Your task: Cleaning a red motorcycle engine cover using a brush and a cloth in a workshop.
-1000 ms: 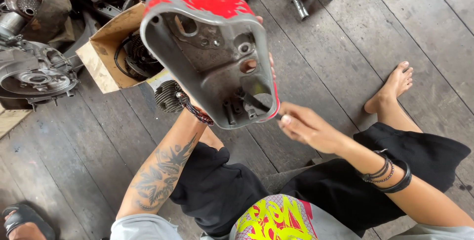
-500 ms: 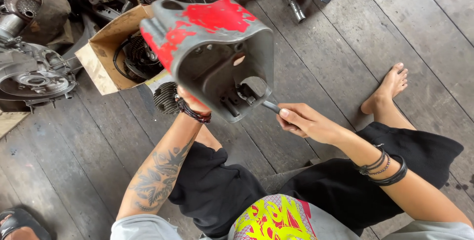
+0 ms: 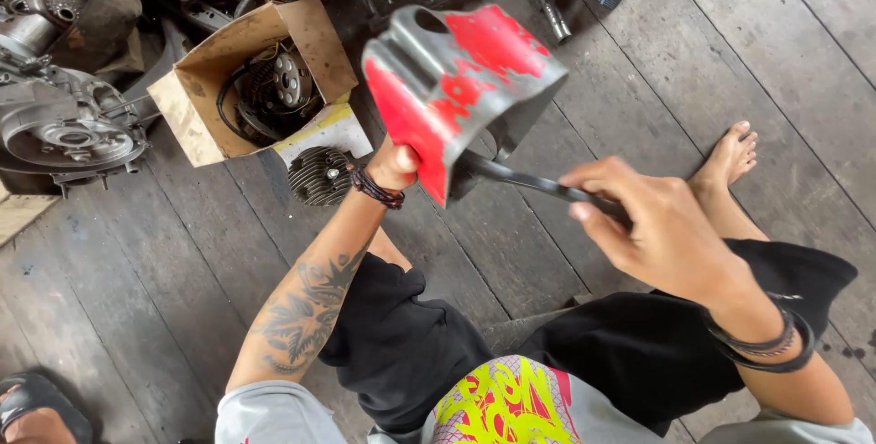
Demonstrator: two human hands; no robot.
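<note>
Red-grey cover [image 3: 461, 88] now tilted red-side up, left hand [image 3: 394, 166] gripping edge; right hand [image 3: 652, 225] grips dark tool [image 3: 525, 179].

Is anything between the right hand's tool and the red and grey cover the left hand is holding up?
Nothing visible. The right hand holds a dark tool whose tip already passes behind the lower edge of the cover, gripped by the left hand. The contact point itself is hidden.

Bare floor planks [image 3: 566, 252] lie open right of the cardboard box [image 3: 246, 70]; engine parts [image 3: 64, 125] crowd the left.
</note>
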